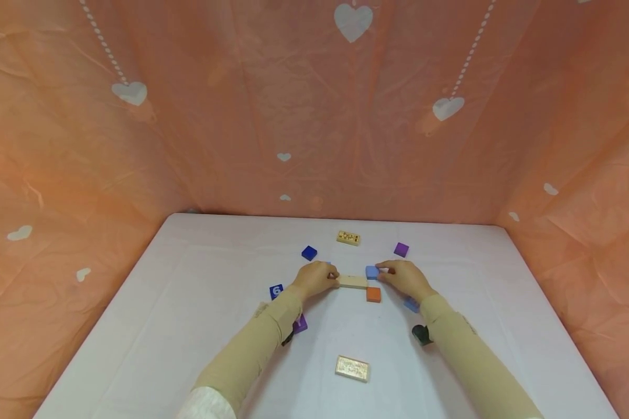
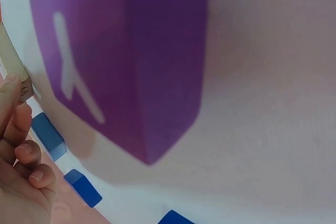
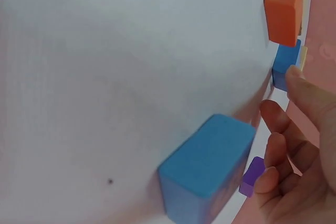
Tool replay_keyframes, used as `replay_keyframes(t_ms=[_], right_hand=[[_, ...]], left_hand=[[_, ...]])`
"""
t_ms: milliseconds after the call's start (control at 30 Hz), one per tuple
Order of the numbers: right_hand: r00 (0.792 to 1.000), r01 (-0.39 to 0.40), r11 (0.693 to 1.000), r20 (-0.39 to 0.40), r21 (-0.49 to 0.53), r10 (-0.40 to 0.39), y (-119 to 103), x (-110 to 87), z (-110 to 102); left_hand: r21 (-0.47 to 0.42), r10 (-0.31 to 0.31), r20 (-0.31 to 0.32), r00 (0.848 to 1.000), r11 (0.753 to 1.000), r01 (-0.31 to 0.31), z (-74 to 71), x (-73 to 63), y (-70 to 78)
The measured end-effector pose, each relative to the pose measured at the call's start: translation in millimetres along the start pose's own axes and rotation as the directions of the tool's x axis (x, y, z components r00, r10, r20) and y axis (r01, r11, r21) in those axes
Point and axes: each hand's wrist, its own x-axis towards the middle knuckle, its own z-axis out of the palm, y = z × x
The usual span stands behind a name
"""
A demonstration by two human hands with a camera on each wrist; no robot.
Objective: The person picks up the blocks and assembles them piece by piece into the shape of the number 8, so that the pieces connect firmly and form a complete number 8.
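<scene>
A long pale wooden block (image 1: pixel 353 282) lies in the middle of the white table. My left hand (image 1: pixel 314 279) pinches its left end, where dark marks show in the left wrist view. By its right end sits a light blue block (image 1: pixel 372 272), which my right hand (image 1: pixel 405 278) holds at its right side with thumb and forefinger. The other fingers (image 3: pixel 278 150) of that hand are curled and hold nothing. Just in front of the light blue block is an orange block (image 1: pixel 374 295). Beyond my left hand stands another blue block (image 2: pixel 49 136), mostly hidden in the head view.
Farther back lie a gold block (image 1: pixel 348 237), a dark blue block (image 1: pixel 309 252) and a purple block (image 1: pixel 401 249). Another gold block (image 1: pixel 352 368) is nearer. Beside the forearms are a numbered blue block (image 1: pixel 276 291), a purple block (image 1: pixel 300 323) and a blue block (image 1: pixel 411 304).
</scene>
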Motion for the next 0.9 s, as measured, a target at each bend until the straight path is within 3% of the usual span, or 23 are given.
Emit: replay_keyframes(t_ms=[633,900], right_hand=[[1.0,-0.008,1.0,-0.005,0.015,0.008,-3.9,-1.1,0.7],[1.0,0.025,0.999,-0.017,-0.044,-0.026,-9.1,-2.4,-1.0]], left_hand=[[0.013,0.007,-0.005,1.0,1.0,-0.006,1.4,-0.3,-1.3],[0.022,0.02,-0.024,1.0,1.0,-0.019,2.9,-0.3,-2.7]])
